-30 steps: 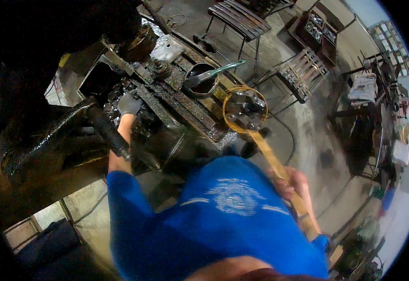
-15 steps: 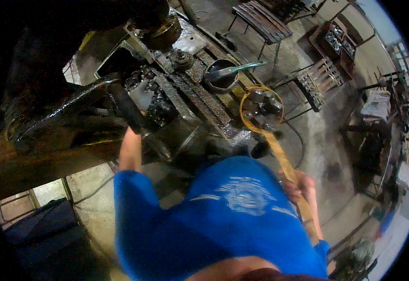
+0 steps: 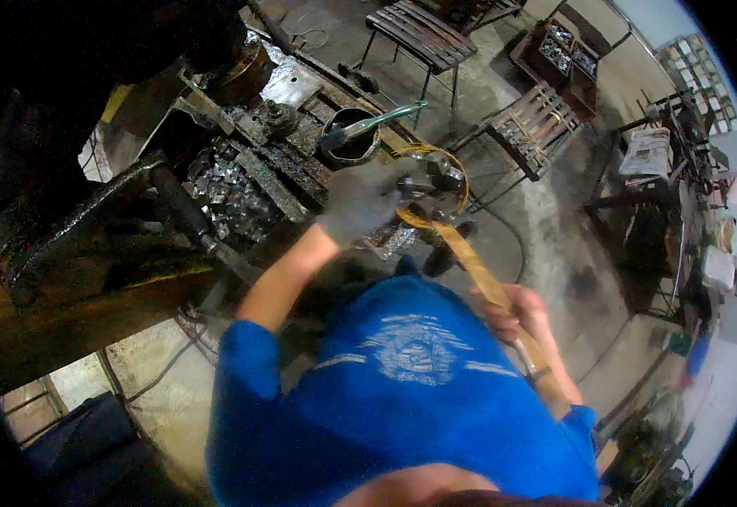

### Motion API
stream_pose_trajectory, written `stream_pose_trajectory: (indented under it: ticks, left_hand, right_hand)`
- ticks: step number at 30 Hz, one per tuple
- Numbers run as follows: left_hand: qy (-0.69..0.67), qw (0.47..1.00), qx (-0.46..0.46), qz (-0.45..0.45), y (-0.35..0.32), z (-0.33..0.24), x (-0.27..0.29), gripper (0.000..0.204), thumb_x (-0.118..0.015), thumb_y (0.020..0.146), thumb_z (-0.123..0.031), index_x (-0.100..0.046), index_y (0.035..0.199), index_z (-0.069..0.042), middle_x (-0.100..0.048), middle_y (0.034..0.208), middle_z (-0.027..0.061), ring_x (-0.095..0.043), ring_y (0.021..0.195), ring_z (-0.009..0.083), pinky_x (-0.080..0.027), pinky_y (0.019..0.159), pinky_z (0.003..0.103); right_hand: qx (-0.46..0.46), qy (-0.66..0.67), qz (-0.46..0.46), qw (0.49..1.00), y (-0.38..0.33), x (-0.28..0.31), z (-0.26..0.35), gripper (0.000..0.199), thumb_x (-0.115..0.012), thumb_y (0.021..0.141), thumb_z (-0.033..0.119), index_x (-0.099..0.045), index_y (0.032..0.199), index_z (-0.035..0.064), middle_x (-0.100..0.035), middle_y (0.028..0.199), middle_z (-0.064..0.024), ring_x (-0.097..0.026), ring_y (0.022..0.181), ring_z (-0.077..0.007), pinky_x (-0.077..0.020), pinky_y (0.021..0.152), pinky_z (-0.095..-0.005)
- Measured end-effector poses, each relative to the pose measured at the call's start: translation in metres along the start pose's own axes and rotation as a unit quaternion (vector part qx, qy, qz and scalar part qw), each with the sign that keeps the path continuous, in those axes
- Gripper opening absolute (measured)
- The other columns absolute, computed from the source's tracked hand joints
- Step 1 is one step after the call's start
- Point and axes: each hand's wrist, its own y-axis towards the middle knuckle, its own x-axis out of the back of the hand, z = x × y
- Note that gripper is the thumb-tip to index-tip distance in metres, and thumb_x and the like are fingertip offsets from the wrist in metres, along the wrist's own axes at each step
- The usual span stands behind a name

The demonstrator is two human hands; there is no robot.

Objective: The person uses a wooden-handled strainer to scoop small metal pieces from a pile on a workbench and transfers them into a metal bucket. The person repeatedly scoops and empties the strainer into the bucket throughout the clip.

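Note:
My right hand (image 3: 516,313) is bare and wrapped round the flat yellow-brown handle of a round wire skimmer (image 3: 463,256). The skimmer's yellow wire rim loops round shiny dark metal pieces (image 3: 444,173). My left hand (image 3: 364,198), in a grey glove, reaches over the skimmer's left edge. Motion smears its fingers, and whether it grips a metal piece I cannot tell. Left of that hand, a heap of small metal pieces (image 3: 229,194) lies on the greasy machine bed. Just beyond the glove, a brush (image 3: 381,121) with a green handle rests across a dark round pot (image 3: 351,152).
Dark machine parts (image 3: 89,203) fill the left side. A slatted stool (image 3: 423,34) stands far ahead, with a second slatted stand (image 3: 524,131) to its right. Boxes of metal pieces (image 3: 558,55) sit farther back. Along the right is a cluttered bench with newspaper (image 3: 645,152).
My left hand has come right from the metal heap to the skimmer, uncovering the heap. My right hand keeps its hold on the handle. The view has shifted slightly.

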Motion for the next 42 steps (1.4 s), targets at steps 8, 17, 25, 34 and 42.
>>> stream_pose_trajectory:
  ticks: [8,17,25,34,42]
  left_hand:
    - [0.057,0.997,-0.030,-0.036,0.017,-0.011,-0.029,0.031,-0.066,0.065,-0.018,-0.059,0.095,-0.019,-0.056,0.068,0.0066,-0.057,0.059,0.0260,-0.045,0.050,0.036]
    - [-0.005,0.988,-0.115,-0.106,0.016,-0.023,-0.035,0.023,-0.067,0.063,-0.020,-0.060,0.085,-0.016,-0.051,0.067,0.0047,-0.055,0.054,0.0230,-0.042,0.045,0.034]
    - [0.138,0.969,-0.178,0.102,0.035,-0.023,-0.074,0.015,-0.061,0.069,-0.023,-0.057,0.080,-0.013,-0.053,0.079,0.0082,-0.057,0.061,0.0253,-0.044,0.050,0.037]
    - [0.056,0.990,-0.120,-0.051,-0.008,0.005,0.012,0.015,-0.057,0.078,-0.025,-0.060,0.086,-0.012,-0.059,0.076,0.0044,-0.060,0.069,0.0243,-0.048,0.056,0.034]
    - [0.293,0.919,0.253,0.068,-0.121,0.192,0.077,0.048,-0.059,0.071,-0.038,-0.052,0.111,-0.012,-0.055,0.105,0.0151,-0.056,0.092,0.0320,-0.046,0.074,0.042]
  right_hand:
    - [-0.002,0.019,0.036,0.999,0.002,0.008,-0.006,0.040,-0.044,0.079,0.020,-0.042,0.112,-0.0037,-0.039,0.067,0.0005,-0.032,0.041,-0.0035,-0.0295,0.032,-0.0169]
    - [-0.005,0.031,0.070,0.997,0.004,0.010,0.000,0.044,-0.046,0.079,0.022,-0.041,0.114,-0.0039,-0.039,0.069,0.0002,-0.033,0.043,-0.0034,-0.0308,0.033,-0.0171]
    - [-0.003,0.045,0.055,0.997,0.006,0.017,-0.003,0.052,-0.051,0.077,0.026,-0.039,0.117,-0.0043,-0.038,0.067,0.0003,-0.034,0.042,-0.0042,-0.0302,0.032,-0.0180]
    - [0.004,0.011,0.077,0.997,0.011,0.026,-0.006,0.064,-0.060,0.072,0.031,-0.037,0.118,-0.0059,-0.038,0.066,-0.0012,-0.036,0.042,-0.0052,-0.0293,0.030,-0.0185]
    - [0.016,0.028,0.102,0.994,0.010,0.025,-0.008,0.055,-0.053,0.078,0.030,-0.039,0.117,-0.0052,-0.037,0.066,-0.0007,-0.035,0.040,-0.0050,-0.0280,0.029,-0.0185]
